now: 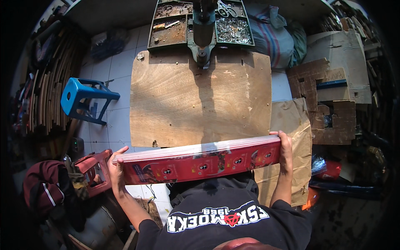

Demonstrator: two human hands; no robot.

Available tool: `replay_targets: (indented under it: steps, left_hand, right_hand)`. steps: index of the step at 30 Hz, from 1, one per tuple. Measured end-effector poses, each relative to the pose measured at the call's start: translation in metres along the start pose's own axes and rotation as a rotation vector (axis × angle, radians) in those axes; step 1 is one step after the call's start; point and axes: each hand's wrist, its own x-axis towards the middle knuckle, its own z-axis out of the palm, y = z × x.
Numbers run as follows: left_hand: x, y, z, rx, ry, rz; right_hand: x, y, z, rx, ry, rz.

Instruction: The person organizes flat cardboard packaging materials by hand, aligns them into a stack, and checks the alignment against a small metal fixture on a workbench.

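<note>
A thick stack of red printed sheets (204, 162) spans the space in front of my body, tilted so its pale layered edges face up and away from me. Food pictures cover its red face, and a clear band appears to cross its middle. My left hand (117, 166) grips the stack's left end, thumb on the near side. At the other end, my right hand (285, 148) is closed around the right corner. Just beyond the stack lies a worn wooden tabletop (183, 100); whether the stack touches its near edge I cannot tell.
A metal press post (203, 33) stands at the table's far edge, before a compartment tray (189, 31) with small metal pieces and scissors (227, 9). A blue stool (83, 98) stands left. Brown paper (298, 137) and cut boards (304, 83) lie right. Cardboard stacks (48, 98) line the left side.
</note>
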Motion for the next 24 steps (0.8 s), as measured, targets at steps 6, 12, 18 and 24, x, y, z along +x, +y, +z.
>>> replay_targets:
  steps: [6, 12, 18, 24]
  left_hand:
    - [-0.004, 0.006, 0.002, -0.052, -0.065, -0.030]
    - [-0.004, 0.007, 0.008, -0.140, -0.077, -0.031]
    - [-0.003, 0.003, 0.013, -0.216, -0.075, -0.049]
    - [-0.001, -0.002, 0.014, -0.208, -0.078, -0.056]
  right_hand:
    - [0.002, -0.003, 0.003, 0.054, -0.011, 0.001]
    - [0.007, 0.001, 0.001, 0.074, 0.004, -0.045]
    - [0.016, -0.008, -0.001, 0.075, -0.013, -0.043]
    - [0.018, -0.005, -0.002, 0.050, 0.000, -0.055]
